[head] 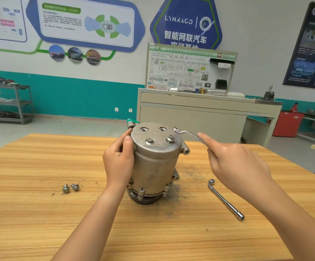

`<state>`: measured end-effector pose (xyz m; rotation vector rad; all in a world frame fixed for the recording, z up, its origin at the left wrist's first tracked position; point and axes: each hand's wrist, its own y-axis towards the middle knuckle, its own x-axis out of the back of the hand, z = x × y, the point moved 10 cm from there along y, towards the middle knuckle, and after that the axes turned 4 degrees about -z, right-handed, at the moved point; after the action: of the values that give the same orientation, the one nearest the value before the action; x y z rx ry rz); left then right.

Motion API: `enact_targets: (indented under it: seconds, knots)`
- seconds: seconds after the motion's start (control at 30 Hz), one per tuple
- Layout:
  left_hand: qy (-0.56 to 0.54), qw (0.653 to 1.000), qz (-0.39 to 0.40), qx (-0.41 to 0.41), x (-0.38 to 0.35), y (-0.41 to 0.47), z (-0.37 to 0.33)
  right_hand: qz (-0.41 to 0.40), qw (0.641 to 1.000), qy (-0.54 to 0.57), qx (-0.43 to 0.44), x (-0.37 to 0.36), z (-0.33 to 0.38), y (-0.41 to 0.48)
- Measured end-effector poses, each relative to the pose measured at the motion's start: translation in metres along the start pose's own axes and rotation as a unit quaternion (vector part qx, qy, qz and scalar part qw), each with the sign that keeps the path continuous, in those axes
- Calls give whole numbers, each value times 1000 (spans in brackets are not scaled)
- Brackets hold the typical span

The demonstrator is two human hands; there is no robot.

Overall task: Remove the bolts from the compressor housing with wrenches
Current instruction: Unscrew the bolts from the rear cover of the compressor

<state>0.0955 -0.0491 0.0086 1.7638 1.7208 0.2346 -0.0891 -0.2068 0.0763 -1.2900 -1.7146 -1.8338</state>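
Observation:
A grey metal compressor housing (153,162) stands upright on the wooden table (40,204). Its round top plate has two empty bolt holes at the back and two bolts (160,140) at the front. My left hand (119,159) grips the housing's left side, thumb on the top rim. My right hand (233,162) holds the handle of an offset ring wrench (188,134), index finger stretched along it. The wrench's head lies at the top plate's right rear edge. Two removed bolts (70,187) lie on the table to the left.
An L-shaped socket wrench (225,199) lies on the table to the right of the housing. Dirt specks surround the base. Beyond the table stand a beige training bench (200,113), a grey shelf cart (8,102) at left and a red cabinet (288,123) at right.

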Motion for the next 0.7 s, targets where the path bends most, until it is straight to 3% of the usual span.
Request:
enact_targets:
  seconds: [0.13, 0.3, 0.5, 0.7]
  knots:
    - [-5, 1000, -6, 11, 0, 1, 1, 55, 997, -59, -20, -5, 5, 0]
    - [-3, 999, -32, 9, -1, -6, -3, 67, 987, -146, 20, -4, 31, 6]
    - [8, 1000, -27, 3, -3, -7, -7, 85, 984, -136, 81, -3, 58, 3]
    - [4, 1000, -29, 0, 4, -9, -8, 66, 991, -113, 29, 5, 37, 6]
